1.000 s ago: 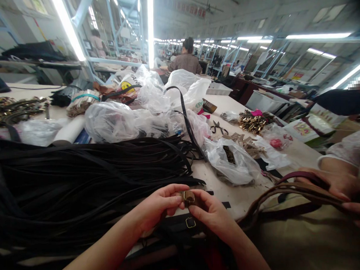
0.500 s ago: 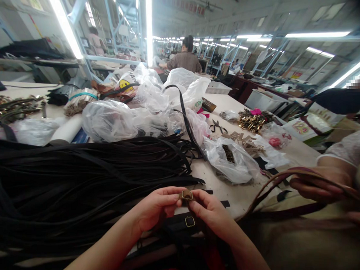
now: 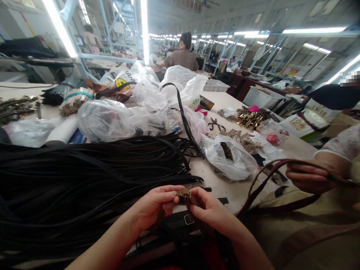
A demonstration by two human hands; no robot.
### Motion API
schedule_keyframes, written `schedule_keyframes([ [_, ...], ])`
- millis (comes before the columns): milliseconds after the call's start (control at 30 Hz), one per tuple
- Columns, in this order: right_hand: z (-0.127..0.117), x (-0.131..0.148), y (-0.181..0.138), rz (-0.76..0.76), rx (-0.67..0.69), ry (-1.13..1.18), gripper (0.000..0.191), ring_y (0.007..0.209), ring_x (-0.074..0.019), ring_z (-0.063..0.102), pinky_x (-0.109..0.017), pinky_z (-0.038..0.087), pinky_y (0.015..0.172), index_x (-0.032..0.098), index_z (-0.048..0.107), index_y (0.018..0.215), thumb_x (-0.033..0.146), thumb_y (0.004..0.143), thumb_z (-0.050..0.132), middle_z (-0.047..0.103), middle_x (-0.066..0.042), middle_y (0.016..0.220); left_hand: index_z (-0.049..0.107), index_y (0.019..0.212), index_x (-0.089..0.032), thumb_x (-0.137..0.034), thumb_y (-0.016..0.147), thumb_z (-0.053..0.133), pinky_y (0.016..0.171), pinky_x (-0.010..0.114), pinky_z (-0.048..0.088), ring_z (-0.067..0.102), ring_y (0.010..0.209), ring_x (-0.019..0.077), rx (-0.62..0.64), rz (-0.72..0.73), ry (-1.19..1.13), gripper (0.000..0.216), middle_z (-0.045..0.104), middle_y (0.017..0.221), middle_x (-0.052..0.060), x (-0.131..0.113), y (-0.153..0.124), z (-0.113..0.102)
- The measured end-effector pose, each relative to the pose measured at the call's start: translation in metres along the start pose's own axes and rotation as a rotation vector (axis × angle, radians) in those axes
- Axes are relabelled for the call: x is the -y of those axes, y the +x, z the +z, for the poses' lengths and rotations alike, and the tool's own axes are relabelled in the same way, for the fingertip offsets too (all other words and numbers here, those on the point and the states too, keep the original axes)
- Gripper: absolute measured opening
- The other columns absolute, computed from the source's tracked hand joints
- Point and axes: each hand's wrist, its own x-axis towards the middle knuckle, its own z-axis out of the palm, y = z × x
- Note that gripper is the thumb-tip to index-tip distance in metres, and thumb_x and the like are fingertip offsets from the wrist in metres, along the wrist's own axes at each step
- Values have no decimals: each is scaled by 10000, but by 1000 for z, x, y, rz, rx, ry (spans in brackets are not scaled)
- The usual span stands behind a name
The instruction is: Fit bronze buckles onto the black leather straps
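A brown strap with a brass-coloured buckle [image 3: 185, 193] is stretched between my two hands, above the table's front. My left hand [image 3: 156, 205] pinches its left end between thumb and fingers. On the other side of the buckle, my right hand [image 3: 205, 207] grips the strap, thumb below the metal frame. Just under my hands a second square buckle [image 3: 189, 219] shows on a dark strap. To the left lies a large heap of long black straps [image 3: 80, 179], its cut ends reaching near my fingers.
At right a co-worker's hand [image 3: 311, 177] holds a brown strap over khaki fabric [image 3: 327, 224]. Plastic bags [image 3: 107, 120] crowd the table's middle. Farther right lie an open bag [image 3: 230, 158], pliers [image 3: 216, 124] and a pile of metal buckles [image 3: 249, 118].
The view has shifted slightly. My hands keep their pinch on the strap, with the buckle tilted a little differently. The co-worker's hand and strap at right have moved slightly.
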Motion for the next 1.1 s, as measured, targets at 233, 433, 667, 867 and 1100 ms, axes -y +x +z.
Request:
schedule_keyframes([
  [233, 2, -6, 1, -17, -30, -79, 223, 766, -150, 541, -245, 420, 669, 170, 543, 960, 271, 762, 550, 602, -20, 859, 632, 986, -89, -150, 632, 696, 430, 162, 221, 332, 435, 10, 2, -5, -18, 365, 559, 638, 9, 1, 1, -3],
  [433, 2, -6, 1, -26, -50, -110, 229, 774, -153, 547, -248, 420, 677, 165, 555, 954, 273, 753, 564, 606, -20, 859, 633, 986, -101, -149, 644, 691, 427, 163, 229, 329, 442, 14, 24, -15, -32, 350, 560, 658, 12, 2, 2, -4],
  [667, 1, -9, 1, -21, -52, -71, 234, 768, -152, 553, -252, 427, 678, 175, 550, 963, 289, 760, 566, 612, -15, 856, 632, 987, -96, -153, 644, 690, 432, 159, 227, 315, 442, 8, 20, -2, -16, 352, 532, 649, 0, 1, 1, -2],
  [867, 1, -5, 0, -24, -47, -56, 242, 785, -157, 559, -251, 428, 687, 173, 551, 973, 295, 765, 563, 613, -18, 867, 627, 1000, -99, -168, 659, 676, 438, 172, 211, 298, 442, 11, 24, 1, 17, 351, 517, 643, -6, 1, 0, -3],
  [1100, 0, 14, -7, -40, -54, -148, 177, 748, -143, 544, -243, 413, 670, 177, 562, 918, 287, 783, 536, 609, -8, 833, 640, 977, -110, -176, 655, 666, 449, 191, 184, 307, 443, 23, 66, 6, 98, 330, 513, 603, -8, -2, -3, -3],
])
